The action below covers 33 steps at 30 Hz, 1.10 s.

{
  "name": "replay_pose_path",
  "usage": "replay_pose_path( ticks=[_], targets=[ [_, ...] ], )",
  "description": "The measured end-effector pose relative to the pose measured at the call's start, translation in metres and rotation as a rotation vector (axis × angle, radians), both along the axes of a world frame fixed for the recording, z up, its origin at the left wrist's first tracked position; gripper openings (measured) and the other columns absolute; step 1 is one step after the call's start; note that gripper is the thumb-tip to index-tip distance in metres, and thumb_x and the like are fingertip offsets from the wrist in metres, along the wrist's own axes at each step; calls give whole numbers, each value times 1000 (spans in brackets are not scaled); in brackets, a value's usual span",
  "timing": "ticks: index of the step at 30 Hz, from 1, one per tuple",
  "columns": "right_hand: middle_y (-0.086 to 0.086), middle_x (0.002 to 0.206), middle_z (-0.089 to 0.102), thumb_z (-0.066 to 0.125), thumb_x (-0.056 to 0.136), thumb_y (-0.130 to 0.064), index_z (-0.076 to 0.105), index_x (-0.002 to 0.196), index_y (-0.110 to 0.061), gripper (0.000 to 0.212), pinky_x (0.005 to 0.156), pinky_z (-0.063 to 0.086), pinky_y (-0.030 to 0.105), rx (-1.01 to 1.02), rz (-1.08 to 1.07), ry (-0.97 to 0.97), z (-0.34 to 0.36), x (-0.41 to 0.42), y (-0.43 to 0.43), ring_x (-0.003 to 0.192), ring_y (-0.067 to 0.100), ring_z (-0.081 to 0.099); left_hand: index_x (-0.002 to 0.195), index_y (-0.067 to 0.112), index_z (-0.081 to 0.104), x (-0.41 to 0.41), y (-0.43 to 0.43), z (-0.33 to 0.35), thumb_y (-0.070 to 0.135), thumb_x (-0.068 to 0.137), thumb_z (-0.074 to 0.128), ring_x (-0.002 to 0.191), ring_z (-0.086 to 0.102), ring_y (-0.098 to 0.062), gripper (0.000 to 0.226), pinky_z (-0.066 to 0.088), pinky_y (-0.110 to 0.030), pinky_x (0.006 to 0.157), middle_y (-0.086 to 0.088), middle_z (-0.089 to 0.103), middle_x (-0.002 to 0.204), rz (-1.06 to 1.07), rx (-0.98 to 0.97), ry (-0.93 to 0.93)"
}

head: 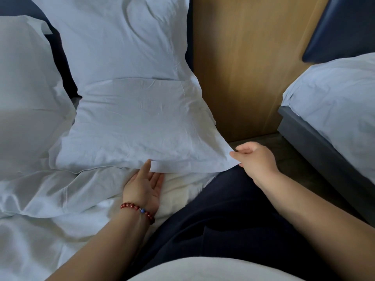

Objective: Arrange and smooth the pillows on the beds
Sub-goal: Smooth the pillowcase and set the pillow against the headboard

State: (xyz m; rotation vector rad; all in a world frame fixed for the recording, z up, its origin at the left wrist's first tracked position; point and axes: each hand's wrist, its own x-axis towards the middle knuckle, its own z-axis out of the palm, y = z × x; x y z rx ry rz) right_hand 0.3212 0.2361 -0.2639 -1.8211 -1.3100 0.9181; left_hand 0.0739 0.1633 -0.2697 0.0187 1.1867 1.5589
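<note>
Left hand (143, 185) lies palm up, straight fingers under the rumpled white fabric pillow (132, 122); right hand (256, 159) pinches its corner.

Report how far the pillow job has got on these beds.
Done: one white fabric pillow stands against the dark headboard. In hand: the flat white pillow in front of it. The right hand pinches its corner and the left hand lies palm-up at its front hem. Left: it shows creases, and the white bedding on the right-hand bed is untouched.
</note>
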Motion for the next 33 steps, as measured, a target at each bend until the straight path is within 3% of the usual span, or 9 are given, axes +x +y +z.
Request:
replay_pose_path(
  ticks=[3, 7, 13, 16, 18, 21, 24, 28, 33],
  targets=[
    [-11, 109, 63, 74, 87, -30, 65, 117, -23, 33, 81, 41, 26, 53, 89, -15, 2, -9, -7, 103, 11, 58, 95, 9, 63, -17, -4, 3, 8, 95, 59, 99, 68, -23, 4, 54, -36, 89, -12, 70, 107, 23, -21, 9],
    [-10, 133, 58, 71, 89, -33, 60, 129, -26, 42, 90, 36, 23, 95, 191, -93, 7, -24, -10, 125, 10, 51, 94, 7, 64, -25, -16, 0, 7, 94, 59, 91, 70, -22, 5, 55, -31, 75, -11, 72, 98, -31, -78, -24],
    [-12, 143, 48, 68, 91, -33, 55, 134, -25, 45, 97, 30, 10, 307, 530, -262, 26, -83, -10, 128, 0, 41, 102, 10, 63, -43, -15, 12, 17, 96, 59, 97, 67, -18, 11, 53, -29, 83, -7, 69, 102, 63, 38, -3],
    [-7, 154, 37, 68, 92, -31, 50, 142, -21, 55, 117, 28, 27, 455, 778, -351, 32, -130, -10, 143, 9, 29, 108, 10, 59, -65, -8, 20, 26, 96, 59, 90, 64, -12, 20, 51, -27, 87, -2, 65, 96, 126, 53, 10],
    [-4, 159, 32, 67, 92, -33, 45, 146, -20, 60, 122, 18, 36, 523, 887, -425, 35, -161, -5, 149, 16, 21, 109, 11, 58, -75, -1, 22, 28, 97, 57, 87, 63, -10, 21, 49, -26, 90, 0, 64, 96, 131, 13, 3],
    [0, 162, 25, 64, 91, -42, 38, 151, -21, 68, 121, 8, 43, 644, 944, -612, 37, -195, 13, 151, 24, 16, 93, 11, 61, -78, 2, 18, 21, 98, 56, 82, 64, -10, 11, 53, -25, 82, -1, 65, 92, 157, -57, -11],
    [-4, 165, 13, 56, 91, -54, 23, 155, -32, 75, 121, 3, 42, 672, 929, -798, 32, -199, 35, 153, 21, 10, 89, 8, 59, -77, -16, 5, 10, 97, 56, 72, 66, -14, 8, 57, -24, 64, -5, 64, 79, 216, -86, -17],
    [-5, 166, 12, 30, 86, -69, 17, 156, -37, 78, 122, 4, 41, 688, 892, -882, 23, -198, 42, 153, 19, 10, 92, 4, 64, -82, -40, -5, 4, 94, 58, 78, 68, -22, 6, 59, -30, 74, -11, 69, 82, 278, -72, 4],
    [-4, 166, 9, 52, 91, -60, 17, 156, -35, 78, 122, 3, 44, 713, 862, -890, 19, -200, 38, 153, 21, 7, 108, 5, 63, -94, -32, 2, 12, 91, 65, 95, 70, -20, 18, 57, -30, 81, -9, 70, 105, 327, -22, 66]
  ],
)
